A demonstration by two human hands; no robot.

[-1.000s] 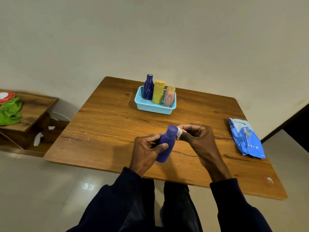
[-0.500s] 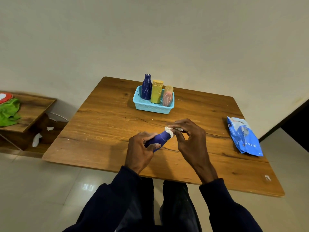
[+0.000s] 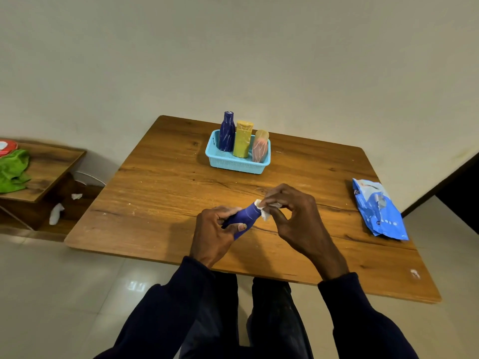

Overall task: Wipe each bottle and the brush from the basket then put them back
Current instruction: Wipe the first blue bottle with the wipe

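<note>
Dark navy long sleeves [image 3: 166, 314], dark trousers [image 3: 274, 314], bare hands [image 3: 215, 234].

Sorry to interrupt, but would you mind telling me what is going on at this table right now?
A person is cleaning a purple bottle over the wooden table. The left hand holds the bottle, tilted, by its lower half, while the right hand pinches a white wipe against its top end. A dark blue bottle, a yellow bottle and a pink bottle stand upright in the light blue basket at the far side. A blue wipes packet lies near the table's right edge.
</note>
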